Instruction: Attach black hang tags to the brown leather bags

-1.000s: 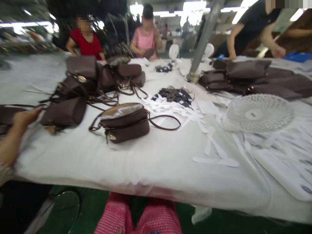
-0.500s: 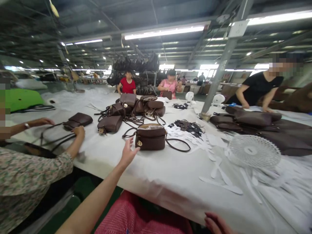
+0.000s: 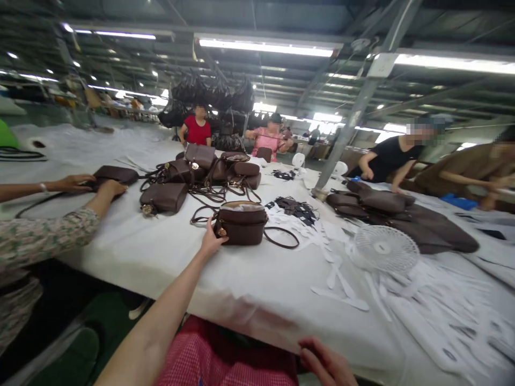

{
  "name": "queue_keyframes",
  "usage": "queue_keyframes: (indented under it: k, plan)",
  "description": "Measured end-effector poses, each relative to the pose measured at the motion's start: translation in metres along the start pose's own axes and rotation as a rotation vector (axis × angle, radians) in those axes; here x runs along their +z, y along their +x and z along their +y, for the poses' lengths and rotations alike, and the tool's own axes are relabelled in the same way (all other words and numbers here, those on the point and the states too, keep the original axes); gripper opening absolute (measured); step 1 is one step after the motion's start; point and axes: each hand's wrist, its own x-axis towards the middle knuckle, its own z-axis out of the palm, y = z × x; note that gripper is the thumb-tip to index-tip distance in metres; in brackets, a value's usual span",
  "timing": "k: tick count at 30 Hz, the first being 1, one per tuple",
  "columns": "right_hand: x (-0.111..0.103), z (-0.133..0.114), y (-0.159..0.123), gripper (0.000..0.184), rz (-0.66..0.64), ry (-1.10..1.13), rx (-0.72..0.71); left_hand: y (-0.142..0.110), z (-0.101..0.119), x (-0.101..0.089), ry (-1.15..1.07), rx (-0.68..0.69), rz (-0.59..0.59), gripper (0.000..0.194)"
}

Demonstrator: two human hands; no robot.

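A brown handbag point(image 3: 242, 228) stands upright on the white-covered table point(image 3: 257, 279), its top open on a pale lining and a clear wrapping. My left hand point(image 3: 211, 240) grips the bag's left end, thumb on the front beside a round gold charm point(image 3: 221, 232). The bag's thin strap point(image 3: 286, 238) loops out onto the cloth at the right. Low in the picture, by the table's front edge, my right hand point(image 3: 325, 364) is open with loosely bent fingers and holds nothing.
Beyond the bag lies a pile of brown bags point(image 3: 201, 166). Black tags point(image 3: 295, 210) and white strips point(image 3: 338, 284) spread to the right, near a white fan point(image 3: 386, 249). At left, a co-worker's hands point(image 3: 110, 188) handle another bag. More brown pieces point(image 3: 398, 214) lie right of a post point(image 3: 354, 115).
My view has tilted up. My left hand came in, reached the handbag and closed on its left end. My right hand appeared at the table's front edge. The co-worker moved a brown bag at left.
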Motion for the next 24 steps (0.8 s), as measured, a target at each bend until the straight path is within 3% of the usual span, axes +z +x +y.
queue_keyframes:
  k: [3,7,10,13,17,20,24]
  plan:
    - [-0.023,-0.014,0.027,0.038,0.094,-0.005,-0.024,0.007,-0.004,0.006,0.044,0.004,0.010,0.106]
    - [-0.065,-0.011,0.092,0.032,0.231,0.034,-0.003,0.015,-0.009,0.010,0.163,-0.012,-0.047,0.103]
    - [-0.097,0.000,0.161,0.033,0.319,-0.030,0.002,0.016,-0.013,0.010,0.125,0.005,-0.049,0.096]
    - [-0.125,0.006,0.243,0.033,0.389,-0.297,0.025,0.015,-0.017,0.010,0.070,0.009,-0.006,0.089]
    - [-0.153,0.008,0.352,0.034,0.409,-0.577,0.157,0.014,-0.022,0.011,0.174,-0.023,0.026,0.084]
    - [-0.163,0.017,0.420,0.049,0.450,-0.608,0.263,0.013,-0.027,0.011,0.282,-0.058,0.059,0.077]
    - [-0.167,0.037,0.489,0.091,0.443,-0.667,0.484,0.010,-0.033,0.010,0.406,-0.081,0.084,0.070]
